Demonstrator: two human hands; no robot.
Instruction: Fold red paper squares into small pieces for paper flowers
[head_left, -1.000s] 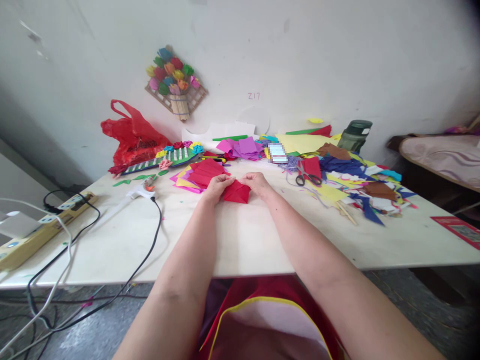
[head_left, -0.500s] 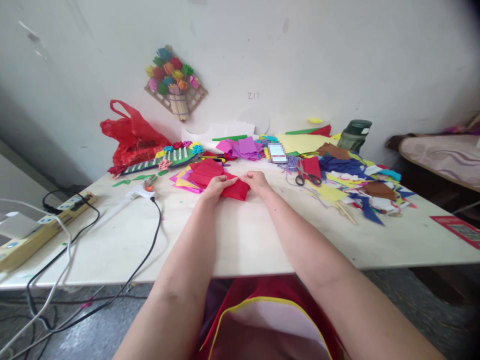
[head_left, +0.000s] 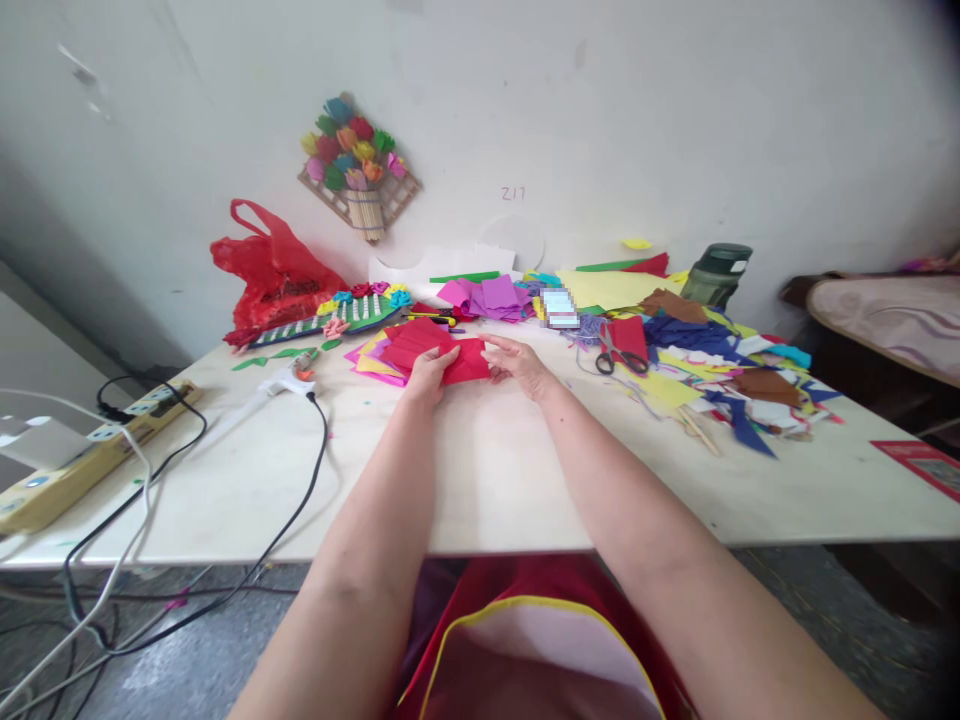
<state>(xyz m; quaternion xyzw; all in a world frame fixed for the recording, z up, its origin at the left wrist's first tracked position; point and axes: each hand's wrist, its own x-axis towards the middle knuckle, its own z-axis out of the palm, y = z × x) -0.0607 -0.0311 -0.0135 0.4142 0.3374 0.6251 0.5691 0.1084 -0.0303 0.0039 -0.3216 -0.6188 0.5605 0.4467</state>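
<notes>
On table (head_left: pixel 487 480), red paper (head_left: pixel 466 362) moved farther away.

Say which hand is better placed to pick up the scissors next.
Right. The right hand holds the right edge of the red paper, nearer the scissors, with bare table between them. The left hand grips the paper's far side.

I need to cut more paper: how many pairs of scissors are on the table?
1. The scissors lie on the table right of the right hand on the red paper, beside the heap of paper scraps; another pair could be hidden under the scraps.
</notes>
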